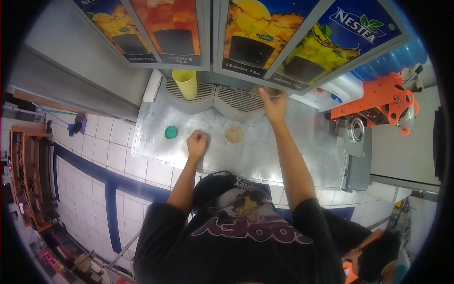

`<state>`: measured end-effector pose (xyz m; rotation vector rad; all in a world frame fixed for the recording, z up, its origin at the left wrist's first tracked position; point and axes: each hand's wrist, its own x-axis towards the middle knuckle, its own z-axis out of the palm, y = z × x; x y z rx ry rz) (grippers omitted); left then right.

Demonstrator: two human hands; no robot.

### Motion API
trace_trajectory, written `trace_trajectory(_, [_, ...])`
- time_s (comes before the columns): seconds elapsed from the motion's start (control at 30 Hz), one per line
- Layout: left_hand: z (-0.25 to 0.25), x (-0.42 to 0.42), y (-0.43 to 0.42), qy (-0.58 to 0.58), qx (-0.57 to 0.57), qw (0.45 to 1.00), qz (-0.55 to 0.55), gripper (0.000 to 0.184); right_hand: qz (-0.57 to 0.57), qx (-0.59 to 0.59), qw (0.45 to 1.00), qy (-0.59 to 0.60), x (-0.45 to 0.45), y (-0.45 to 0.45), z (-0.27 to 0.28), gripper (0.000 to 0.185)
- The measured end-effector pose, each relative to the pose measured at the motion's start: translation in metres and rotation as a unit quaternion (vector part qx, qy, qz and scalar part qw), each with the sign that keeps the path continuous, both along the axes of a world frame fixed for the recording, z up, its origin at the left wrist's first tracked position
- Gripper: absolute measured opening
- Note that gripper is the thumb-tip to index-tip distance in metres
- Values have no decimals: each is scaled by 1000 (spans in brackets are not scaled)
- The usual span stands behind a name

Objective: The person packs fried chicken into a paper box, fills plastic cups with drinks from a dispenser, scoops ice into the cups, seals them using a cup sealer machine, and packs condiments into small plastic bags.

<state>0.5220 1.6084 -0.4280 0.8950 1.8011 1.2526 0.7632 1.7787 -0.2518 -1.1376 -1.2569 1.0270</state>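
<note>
My right hand (pixel 274 105) reaches under the Green Tea panel of the drink dispenser (pixel 297 64). Its fingers are wrapped round a cup (pixel 271 91), mostly hidden by the hand and the panel. My left hand (pixel 197 143) rests on the metal counter (pixel 189 122) with its fingers curled in, and what they may hold is hidden. Between the two hands stands a small clear round cup (pixel 233 135) with pale brownish contents. A green round lid or cap (pixel 171 132) lies left of my left hand.
A tall yellow cup (pixel 186 84) stands on the left drip tray (pixel 202 99). The right drip tray (pixel 239 100) is beside it. An orange machine (pixel 373 106) and a blue water bottle (pixel 392 61) are at the right. A person (pixel 378 255) is behind at lower right.
</note>
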Motion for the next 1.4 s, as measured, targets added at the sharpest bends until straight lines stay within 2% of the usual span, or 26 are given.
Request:
trace_trajectory(0.1, [4, 2, -1, 6, 2, 1000, 2, 15, -28, 41, 998, -42, -1, 0, -4, 76])
trace_trajectory(0.37, [14, 1, -1, 22, -8, 1000, 1, 14, 1, 61, 998, 14, -6, -5, -11, 84])
trace_trajectory(0.5, [13, 1, -1, 19, -17, 1000, 1, 14, 1, 81, 997, 3, -7, -8, -11, 85])
trace_trajectory(0.6, [13, 2, -1, 0, -11, 1000, 1, 15, 11, 21, 999, 36, -5, -11, -11, 86])
trace_trajectory(0.67, [3, 1, -2, 27, -5, 1000, 4, 15, 6, 54, 998, -34, 3, -2, -35, 87])
trace_trajectory(0.7, [0, 0, -2, 53, -1, 999, 5, 15, 8, 61, 998, -33, 3, -2, -39, 87])
trace_trajectory(0.8, [15, 2, -2, 48, -6, 999, 8, 16, 14, 41, 998, -54, 5, -11, -38, 87])
trace_trajectory(0.9, [6, -1, -2, 20, -9, 1000, -6, 16, -21, 28, 993, -112, 5, -12, -41, 87])
trace_trajectory(0.97, [7, -2, 0, 16, -10, 1000, -6, 16, -26, 65, 991, -117, 8, -11, -54, 87])
trace_trajectory(1.1, [14, 1, -2, -3, -21, 1000, 1, 16, -37, 32, 994, -99, 9, -12, -53, 86])
trace_trajectory(1.23, [15, -2, -1, -6, -30, 999, -20, 15, -31, 17, 998, -60, 23, -4, -81, 88])
trace_trajectory(1.3, [15, -2, 3, -124, -39, 991, -38, 15, -14, -14, 998, -53, 28, -9, -93, 88])
trace_trajectory(1.33, [1, -3, 4, -120, -43, 991, -43, 15, -1, -18, 999, -49, 27, -12, -88, 86])
trace_trajectory(1.4, [-23, -3, 5, -35, 8, 988, -150, 32, 6, -27, 999, -40, 25, -22, -82, 85])
